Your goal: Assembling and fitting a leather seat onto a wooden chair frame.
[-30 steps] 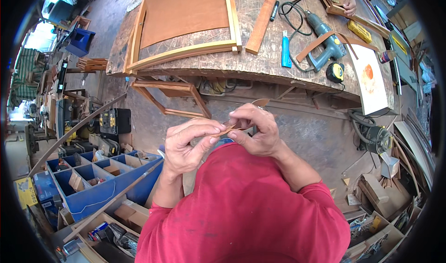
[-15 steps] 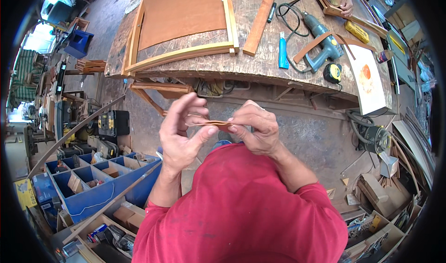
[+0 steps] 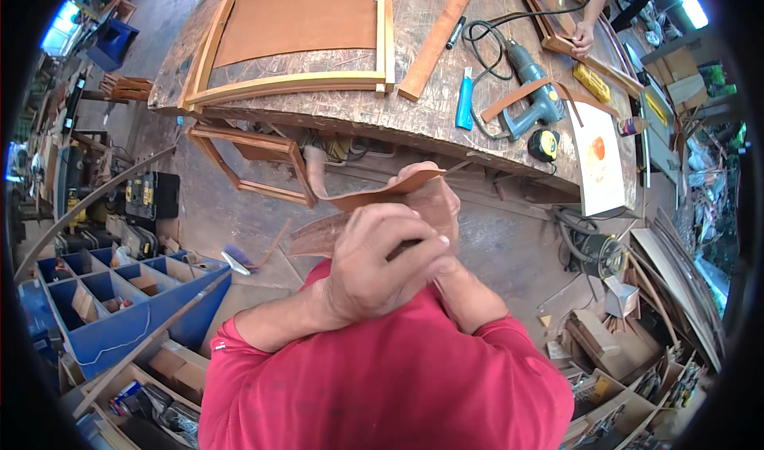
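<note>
A bent strip of brown leather [image 3: 402,188] is raised in front of my chest, its ends curling out to the left. My right hand [image 3: 446,203] grips it at its right side, with most of the fingers behind the leather. Crossing in front of the strip's lower fold is my left hand [image 3: 386,251]; its fingers curl closed near my right wrist, and whatever they may pinch is hidden. Beyond both hands, on the bench [image 3: 318,120], lie a blue-grey heat gun [image 3: 529,92], a blue utility knife [image 3: 465,100] and a tape measure [image 3: 543,144].
A wooden frame with a brown panel [image 3: 298,12] lies on the bench. Another person's hand [image 3: 583,39] rests by a frame at the far right. A blue divided box [image 3: 135,323] stands left on the floor; a vacuum-like machine [image 3: 593,251] stands right.
The leather has turned from edge-on to a wide, bent strip. My left hand has swung right across it and curled closed; my right hand has moved slightly behind the leather.
</note>
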Action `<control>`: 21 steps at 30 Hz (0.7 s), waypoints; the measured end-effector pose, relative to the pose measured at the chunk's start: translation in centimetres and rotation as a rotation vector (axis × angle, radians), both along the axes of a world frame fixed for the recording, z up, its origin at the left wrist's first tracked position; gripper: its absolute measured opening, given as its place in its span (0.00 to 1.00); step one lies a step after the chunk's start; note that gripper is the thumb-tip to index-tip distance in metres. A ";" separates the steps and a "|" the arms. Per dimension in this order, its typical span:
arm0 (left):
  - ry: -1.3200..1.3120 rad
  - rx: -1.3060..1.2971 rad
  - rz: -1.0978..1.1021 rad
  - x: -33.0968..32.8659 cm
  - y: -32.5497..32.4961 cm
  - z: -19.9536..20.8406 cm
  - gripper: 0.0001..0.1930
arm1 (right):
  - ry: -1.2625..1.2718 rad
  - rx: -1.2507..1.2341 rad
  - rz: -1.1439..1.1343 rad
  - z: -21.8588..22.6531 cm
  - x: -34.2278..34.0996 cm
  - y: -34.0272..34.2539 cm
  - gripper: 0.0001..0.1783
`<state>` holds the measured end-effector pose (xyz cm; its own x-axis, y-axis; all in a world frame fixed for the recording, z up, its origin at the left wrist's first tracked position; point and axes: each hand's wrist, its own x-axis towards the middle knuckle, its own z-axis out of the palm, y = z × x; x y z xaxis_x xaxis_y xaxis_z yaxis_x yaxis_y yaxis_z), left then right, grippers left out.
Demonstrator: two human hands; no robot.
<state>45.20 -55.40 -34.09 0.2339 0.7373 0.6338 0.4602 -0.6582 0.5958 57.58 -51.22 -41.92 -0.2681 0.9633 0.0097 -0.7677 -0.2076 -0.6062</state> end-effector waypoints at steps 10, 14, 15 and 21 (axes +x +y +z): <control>-0.119 0.002 0.118 -1.2 -0.4 -0.8 0.19 | 0.411 0.043 0.311 -0.2 -0.5 -0.1 0.14; -0.060 -0.057 0.240 -1.8 -0.1 -0.6 0.28 | 0.283 -0.028 0.342 0.2 0.1 -0.6 0.17; -0.060 -0.054 0.241 -2.0 -0.1 -0.4 0.28 | 0.252 -0.032 0.338 0.2 0.2 -0.6 0.18; -0.011 -0.052 0.309 -4.2 0.9 -0.7 0.29 | 0.093 0.274 0.134 0.1 -0.4 0.9 0.12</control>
<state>41.01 -54.53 -34.76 -0.0132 0.8040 0.5944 0.6274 -0.4562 0.6311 57.19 -50.30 -41.82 -0.3779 0.8778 0.2944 -0.7995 -0.1491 -0.5818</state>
